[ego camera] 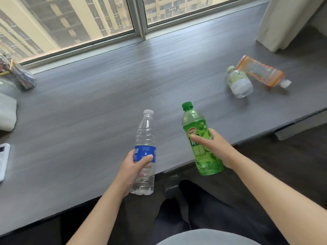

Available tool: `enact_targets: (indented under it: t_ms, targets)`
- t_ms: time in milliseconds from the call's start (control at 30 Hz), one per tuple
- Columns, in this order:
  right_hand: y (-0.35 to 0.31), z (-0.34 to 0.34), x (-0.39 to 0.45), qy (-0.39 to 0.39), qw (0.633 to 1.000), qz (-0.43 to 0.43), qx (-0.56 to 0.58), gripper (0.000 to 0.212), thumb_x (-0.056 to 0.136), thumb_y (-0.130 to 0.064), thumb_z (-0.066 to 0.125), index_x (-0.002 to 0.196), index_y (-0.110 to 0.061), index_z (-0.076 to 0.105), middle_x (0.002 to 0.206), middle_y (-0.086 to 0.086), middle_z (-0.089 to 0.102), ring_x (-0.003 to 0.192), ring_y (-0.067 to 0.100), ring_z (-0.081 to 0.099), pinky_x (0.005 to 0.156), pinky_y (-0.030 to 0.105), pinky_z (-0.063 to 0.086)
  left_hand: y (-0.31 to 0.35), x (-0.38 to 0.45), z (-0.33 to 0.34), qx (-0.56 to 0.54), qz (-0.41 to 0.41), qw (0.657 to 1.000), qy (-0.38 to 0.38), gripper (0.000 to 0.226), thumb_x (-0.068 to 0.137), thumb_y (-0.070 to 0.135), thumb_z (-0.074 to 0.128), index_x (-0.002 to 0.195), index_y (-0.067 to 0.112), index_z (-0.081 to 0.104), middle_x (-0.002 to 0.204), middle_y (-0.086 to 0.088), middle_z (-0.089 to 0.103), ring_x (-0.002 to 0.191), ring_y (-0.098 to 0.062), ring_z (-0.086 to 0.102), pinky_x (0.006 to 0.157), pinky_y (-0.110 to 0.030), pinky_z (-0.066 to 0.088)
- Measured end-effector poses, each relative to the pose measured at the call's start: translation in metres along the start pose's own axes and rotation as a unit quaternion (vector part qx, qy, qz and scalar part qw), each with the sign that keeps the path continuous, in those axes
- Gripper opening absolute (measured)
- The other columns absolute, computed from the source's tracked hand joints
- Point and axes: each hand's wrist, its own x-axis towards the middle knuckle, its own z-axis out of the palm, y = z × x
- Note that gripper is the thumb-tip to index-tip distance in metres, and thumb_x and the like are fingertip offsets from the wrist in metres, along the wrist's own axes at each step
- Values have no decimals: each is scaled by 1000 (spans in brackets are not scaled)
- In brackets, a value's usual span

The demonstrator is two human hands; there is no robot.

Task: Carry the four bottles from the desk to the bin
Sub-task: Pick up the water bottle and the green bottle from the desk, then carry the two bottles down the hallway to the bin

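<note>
My left hand (pixel 132 171) grips a clear water bottle (pixel 145 138) with a blue label and white cap, held upright over the front edge of the grey desk (pixel 88 103). My right hand (pixel 216 149) grips a green tea bottle (pixel 198 131) with a green cap, also upright above the desk edge. At the far right of the desk a small clear bottle (pixel 239 83) with a pale green cap stands beside an orange-labelled bottle (pixel 260 72) lying on its side. No bin is in view.
A window (pixel 70 23) runs along the back of the desk, with a curtain (pixel 283 23) at the right. A shiny packet (pixel 19 75), white foam (pixel 7 112) and a white device (pixel 3 160) lie at the left. Dark floor and my legs show below the desk edge.
</note>
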Motion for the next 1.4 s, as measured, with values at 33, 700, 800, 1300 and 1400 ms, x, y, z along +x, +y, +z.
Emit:
enact_targets:
  t_ms: [33,700,800,1300,1400]
  targets:
    - [13,0,-12,14,1000,3,0,73,49,-63,77,108,-26,54,100,-2,70,86,12,70,63,28,54,-5,-7,2,6,1,1000,-12,42,72,41,72,108,24,57,94,2,71,80,-13,69,63,-25,51]
    - [282,-66,-250,305,927,211,64,54,62,-53,76,101,-26,50,92,-8,64,81,7,62,60,25,46,-91,-46,116,515,144,830,-160,44,65,60,65,94,42,38,82,24,56,75,6,55,62,-24,45]
    - [314,-76,-272,344,905,242,72,56,62,-53,76,102,-23,50,95,-3,63,86,18,62,68,31,47,-98,-40,133,561,142,800,-158,44,64,61,64,95,42,39,80,25,56,74,3,55,62,-26,43]
    - [355,-102,-303,410,834,347,128,74,69,-52,74,125,-16,44,120,7,61,99,23,57,77,31,42,-51,34,230,652,128,709,-237,54,69,52,70,106,20,47,94,2,63,76,-12,60,61,-27,46]
    - [364,-100,-313,420,814,372,151,76,68,-55,73,126,-14,44,123,9,60,110,28,58,84,34,44,-31,45,278,665,135,684,-267,54,69,53,70,105,22,44,92,3,61,74,-12,60,60,-26,46]
